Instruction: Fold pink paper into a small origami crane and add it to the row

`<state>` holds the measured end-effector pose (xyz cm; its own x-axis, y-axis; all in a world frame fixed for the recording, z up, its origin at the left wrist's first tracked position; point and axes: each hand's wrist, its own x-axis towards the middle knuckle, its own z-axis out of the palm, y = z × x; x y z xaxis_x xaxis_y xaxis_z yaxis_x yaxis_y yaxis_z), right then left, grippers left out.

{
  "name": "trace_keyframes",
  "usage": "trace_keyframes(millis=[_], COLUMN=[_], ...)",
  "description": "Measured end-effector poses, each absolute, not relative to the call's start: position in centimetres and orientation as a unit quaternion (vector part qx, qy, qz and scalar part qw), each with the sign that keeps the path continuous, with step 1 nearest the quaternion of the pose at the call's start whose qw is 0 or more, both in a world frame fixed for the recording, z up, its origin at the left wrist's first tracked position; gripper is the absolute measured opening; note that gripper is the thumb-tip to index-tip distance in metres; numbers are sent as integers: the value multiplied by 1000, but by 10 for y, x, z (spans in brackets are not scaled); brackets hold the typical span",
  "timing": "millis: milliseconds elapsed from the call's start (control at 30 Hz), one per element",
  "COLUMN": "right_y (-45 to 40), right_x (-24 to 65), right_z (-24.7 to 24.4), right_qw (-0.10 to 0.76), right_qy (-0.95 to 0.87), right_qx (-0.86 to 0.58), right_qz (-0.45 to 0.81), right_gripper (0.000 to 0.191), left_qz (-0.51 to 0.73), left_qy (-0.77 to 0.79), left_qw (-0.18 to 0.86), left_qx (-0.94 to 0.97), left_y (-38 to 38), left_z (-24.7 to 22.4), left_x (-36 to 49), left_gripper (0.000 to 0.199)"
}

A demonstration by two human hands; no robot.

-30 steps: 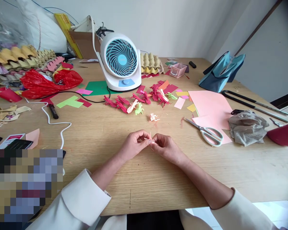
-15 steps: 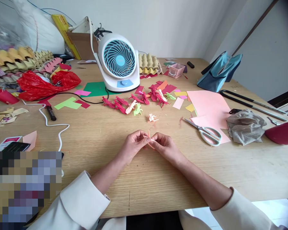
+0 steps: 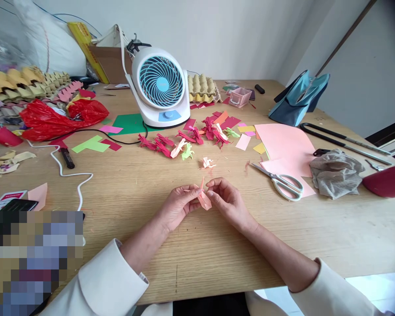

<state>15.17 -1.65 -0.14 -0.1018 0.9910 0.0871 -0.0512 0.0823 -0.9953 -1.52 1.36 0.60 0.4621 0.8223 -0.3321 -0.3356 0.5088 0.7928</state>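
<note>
Though illegible, fan logo (image 3: 163, 84) beyond folded paper (image 3: 204, 201)

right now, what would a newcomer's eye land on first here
Probably the white fan at the back of the table, its blue grille facing forward. Next, the red bag to its left and the red folded figures in front of it.

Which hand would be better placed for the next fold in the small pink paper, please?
Probably the right hand: its thumb and forefinger look parted, close beside the folded pink paper, apparently not gripping it. The left hand pinches the paper and seems better suited to steadying it.
</note>
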Motion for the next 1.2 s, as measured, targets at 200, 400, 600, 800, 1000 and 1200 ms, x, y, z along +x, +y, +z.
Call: trace_keyframes(millis=[200,400,600,800,1000,1200], right_y=[-15,-16,-15,-16,-18,-16], right_x=[154,154,156,156,154,154], right_z=[1,1,-1,2,2,-1], right_qw=[500,498,494,481,471,472], right_qy=[-533,-537,-554,-560,-553,-550], right_qx=[-419,-420,-423,-431,-451,-425], right_qz=[539,536,520,519,518,543], right_gripper=[29,28,28,30,18,17], left_qz=[313,297,284,277,306,303], left_qy=[384,391,397,404,421,416], left_qw=[814,807,789,777,714,705], left_qx=[303,329,373,396,468,488], left_y=[15,13,12,10,6,5], left_z=[3,4,7,8,14,16], left_x=[-19,-18,-18,-18,-14,-13], left_gripper=[27,26,28,32,36,37])
